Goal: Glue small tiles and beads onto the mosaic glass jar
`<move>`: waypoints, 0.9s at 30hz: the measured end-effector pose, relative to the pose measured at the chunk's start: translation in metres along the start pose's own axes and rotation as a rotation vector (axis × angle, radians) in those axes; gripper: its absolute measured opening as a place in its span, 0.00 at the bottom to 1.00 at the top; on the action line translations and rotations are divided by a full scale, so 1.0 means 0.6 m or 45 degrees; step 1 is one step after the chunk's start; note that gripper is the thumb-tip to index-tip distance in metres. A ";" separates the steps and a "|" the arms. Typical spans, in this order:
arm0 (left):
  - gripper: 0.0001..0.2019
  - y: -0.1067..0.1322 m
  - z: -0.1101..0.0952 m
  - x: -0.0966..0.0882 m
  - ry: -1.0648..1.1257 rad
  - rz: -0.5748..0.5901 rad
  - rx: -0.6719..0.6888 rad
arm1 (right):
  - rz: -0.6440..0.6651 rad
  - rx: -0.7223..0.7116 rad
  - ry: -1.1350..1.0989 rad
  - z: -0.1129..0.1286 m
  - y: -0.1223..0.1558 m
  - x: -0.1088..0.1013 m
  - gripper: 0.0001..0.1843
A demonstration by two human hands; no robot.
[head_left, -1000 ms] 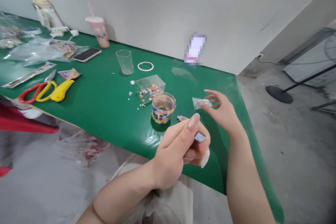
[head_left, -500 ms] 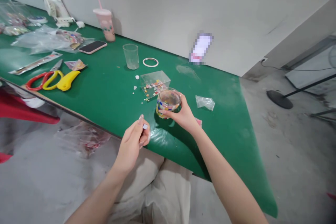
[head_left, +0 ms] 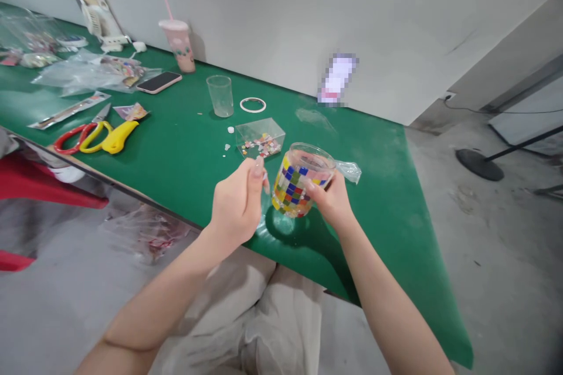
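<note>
At the left edge, part of a red stool (head_left: 44, 184) shows below the bench (head_left: 382, 228). In the upper left, clear plastic bags (head_left: 77, 73) lie on the green bench top, with a slim packaged stick (head_left: 70, 110) and scissors (head_left: 115, 138) with red and yellow handles nearer its front edge. A dark-screened phone (head_left: 159, 82) lies just right of the bags, and a pink cup (head_left: 179, 47) with a straw stands behind it by the wall. Toward the upper middle come an upright clear tumbler (head_left: 220, 96), then a white ring (head_left: 253, 105) lying flat; below them in the frame, a clear box (head_left: 259, 129) has small coloured bits in it. The left hand (head_left: 237, 199), at centre, is curled with its thumb against the fingers; whether it pinches anything cannot be told. Just right of it is the mosaic glass jar (head_left: 294, 187), tilted, its side covered in coloured squares. The right hand (head_left: 331, 196) grips the jar from the right, thumb across the squares. A crumpled clear wrapper (head_left: 350, 171) lies behind that hand. At the far right, a round black stand base (head_left: 479, 165) sits on the floor.
</note>
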State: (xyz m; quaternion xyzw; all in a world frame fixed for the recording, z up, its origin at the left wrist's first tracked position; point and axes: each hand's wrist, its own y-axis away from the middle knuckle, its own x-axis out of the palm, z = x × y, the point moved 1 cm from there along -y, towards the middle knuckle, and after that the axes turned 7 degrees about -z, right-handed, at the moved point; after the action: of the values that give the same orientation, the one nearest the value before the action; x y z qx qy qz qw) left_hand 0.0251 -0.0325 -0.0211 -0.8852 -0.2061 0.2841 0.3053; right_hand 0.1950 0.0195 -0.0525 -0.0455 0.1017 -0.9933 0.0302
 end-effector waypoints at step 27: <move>0.25 -0.052 -0.008 0.074 -0.761 0.274 0.363 | -0.238 0.202 0.167 -0.003 0.005 0.006 0.26</move>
State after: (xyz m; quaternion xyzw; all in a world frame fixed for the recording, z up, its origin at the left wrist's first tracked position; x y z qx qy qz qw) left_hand 0.0554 0.0121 -0.0143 -0.7279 -0.1500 0.5873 0.3204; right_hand 0.1915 0.0167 -0.0545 0.0126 0.0200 -0.9976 -0.0657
